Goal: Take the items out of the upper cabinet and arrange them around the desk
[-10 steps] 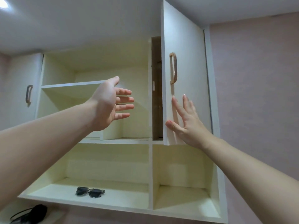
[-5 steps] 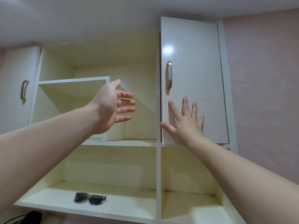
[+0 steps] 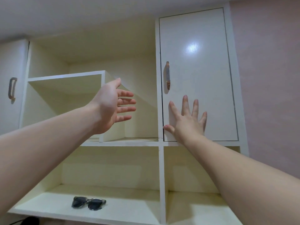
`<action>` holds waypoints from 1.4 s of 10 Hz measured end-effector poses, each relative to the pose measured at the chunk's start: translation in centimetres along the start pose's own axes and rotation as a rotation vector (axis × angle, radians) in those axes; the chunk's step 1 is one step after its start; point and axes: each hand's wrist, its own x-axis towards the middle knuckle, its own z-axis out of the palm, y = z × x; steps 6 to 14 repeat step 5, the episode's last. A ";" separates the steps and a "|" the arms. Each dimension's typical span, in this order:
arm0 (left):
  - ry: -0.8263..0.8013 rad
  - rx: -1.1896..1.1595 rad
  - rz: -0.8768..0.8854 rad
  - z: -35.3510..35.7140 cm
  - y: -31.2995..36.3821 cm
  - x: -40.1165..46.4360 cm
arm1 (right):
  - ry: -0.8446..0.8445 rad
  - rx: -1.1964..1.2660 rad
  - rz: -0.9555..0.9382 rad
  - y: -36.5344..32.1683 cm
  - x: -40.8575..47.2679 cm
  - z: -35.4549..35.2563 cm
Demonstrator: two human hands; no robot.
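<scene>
The upper cabinet's right door [image 3: 194,62] is white with a copper handle [image 3: 167,75] and lies flush in its frame. My right hand [image 3: 186,122] presses flat on the door's lower left corner, fingers spread. My left hand [image 3: 112,108] hovers in front of the open middle compartment [image 3: 139,78], fingers straight, holding nothing. That compartment shows only an inner white shelf box [image 3: 65,95]. A pair of dark sunglasses [image 3: 89,203] lies on the open lower shelf [image 3: 126,208].
A second closed door with a handle [image 3: 12,90] is at the far left. A vertical divider [image 3: 162,184] splits the lower shelf. A dark object [image 3: 30,221] shows below the shelf's left edge. A pink wall [image 3: 267,78] stands on the right.
The right door has swung from open to fully closed under my right hand. My left hand has stayed raised in about the same spot.
</scene>
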 end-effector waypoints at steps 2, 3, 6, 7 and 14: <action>-0.003 -0.007 0.001 -0.7 0.1 -1.1 | -0.012 -0.010 0.005 -0.1 0.0 -0.3; 0.009 -0.005 0.000 -2.1 0.6 -2.1 | -0.070 -0.038 0.014 -0.4 -0.2 -1.2; 0.029 -0.025 -0.007 -5.1 1.6 -4.5 | -0.204 0.053 0.094 -2.1 -0.3 -4.1; 0.029 -0.025 -0.007 -5.1 1.6 -4.5 | -0.204 0.053 0.094 -2.1 -0.3 -4.1; 0.029 -0.025 -0.007 -5.1 1.6 -4.5 | -0.204 0.053 0.094 -2.1 -0.3 -4.1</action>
